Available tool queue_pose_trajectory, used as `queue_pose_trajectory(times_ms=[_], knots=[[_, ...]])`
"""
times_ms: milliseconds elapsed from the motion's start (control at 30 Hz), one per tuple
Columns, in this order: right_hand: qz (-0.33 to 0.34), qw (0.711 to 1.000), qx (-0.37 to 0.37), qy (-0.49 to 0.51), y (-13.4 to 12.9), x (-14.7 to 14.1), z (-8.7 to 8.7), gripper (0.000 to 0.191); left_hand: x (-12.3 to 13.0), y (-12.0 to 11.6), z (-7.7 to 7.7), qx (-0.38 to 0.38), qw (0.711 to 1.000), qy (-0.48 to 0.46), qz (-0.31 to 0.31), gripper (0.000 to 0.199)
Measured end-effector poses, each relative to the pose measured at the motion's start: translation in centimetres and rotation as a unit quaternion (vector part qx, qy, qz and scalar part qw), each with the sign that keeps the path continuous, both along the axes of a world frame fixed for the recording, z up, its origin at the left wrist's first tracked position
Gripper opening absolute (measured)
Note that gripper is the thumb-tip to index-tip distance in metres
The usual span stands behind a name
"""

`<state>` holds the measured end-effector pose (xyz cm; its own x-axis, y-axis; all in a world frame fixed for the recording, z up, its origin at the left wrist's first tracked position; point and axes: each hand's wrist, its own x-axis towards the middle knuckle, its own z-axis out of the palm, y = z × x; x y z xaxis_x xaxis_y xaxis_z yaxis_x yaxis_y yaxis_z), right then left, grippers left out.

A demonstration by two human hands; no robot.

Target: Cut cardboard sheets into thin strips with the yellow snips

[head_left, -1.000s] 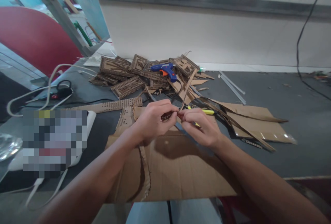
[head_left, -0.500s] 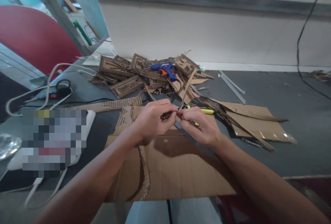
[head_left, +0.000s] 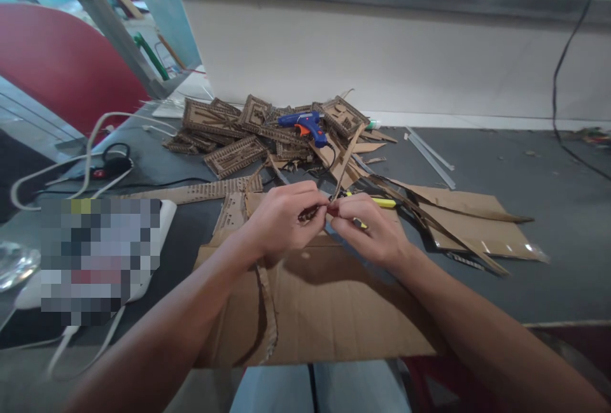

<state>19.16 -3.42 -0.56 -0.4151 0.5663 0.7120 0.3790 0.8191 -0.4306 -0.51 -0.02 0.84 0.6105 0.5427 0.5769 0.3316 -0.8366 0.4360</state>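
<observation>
My left hand [head_left: 289, 219] and my right hand [head_left: 371, 230] meet fingertip to fingertip above a flat cardboard sheet [head_left: 334, 317]. Both are closed in a pinch on a narrow cardboard strip [head_left: 344, 168], which rises from between the fingers toward the back. Its lower end is mostly hidden by my fingers. A bit of corrugated edge shows inside my left hand. Behind my right fingers lies a yellow-handled tool [head_left: 384, 202], partly covered. Another curled cardboard strip [head_left: 271, 317] rests on the sheet under my left forearm.
Behind my hands are a heap of corrugated cardboard panels [head_left: 233, 157] and a blue glue gun [head_left: 308, 125]. Clear glue sticks [head_left: 432, 158] and a wrapped cardboard piece [head_left: 477, 225] lie right. At left are a blurred-out device [head_left: 102, 260] and white cables [head_left: 88, 146].
My hands stay pinched together in nearly the same place, with only a slight shift of the right fingers. The whole view has moved a little.
</observation>
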Motion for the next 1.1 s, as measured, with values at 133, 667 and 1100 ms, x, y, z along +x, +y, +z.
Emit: queue_pose_trajectory(times_ms=[133,667,1100], knots=[[0.008,1.000,0.004,-0.017,0.20,-0.05,0.13,0.018,-0.05,-0.06,0.16,0.003,1.000,0.021,0.001,0.016],[-0.002,0.997,-0.057,-0.045,0.02,-0.61,0.16,0.018,0.12,0.25,0.10,-0.033,0.999,-0.002,-0.013,0.015],[-0.025,1.000,-0.012,0.010,0.28,-0.32,-0.28,0.025,0.28,0.37,-0.12,-0.058,0.998,0.018,0.013,0.016]])
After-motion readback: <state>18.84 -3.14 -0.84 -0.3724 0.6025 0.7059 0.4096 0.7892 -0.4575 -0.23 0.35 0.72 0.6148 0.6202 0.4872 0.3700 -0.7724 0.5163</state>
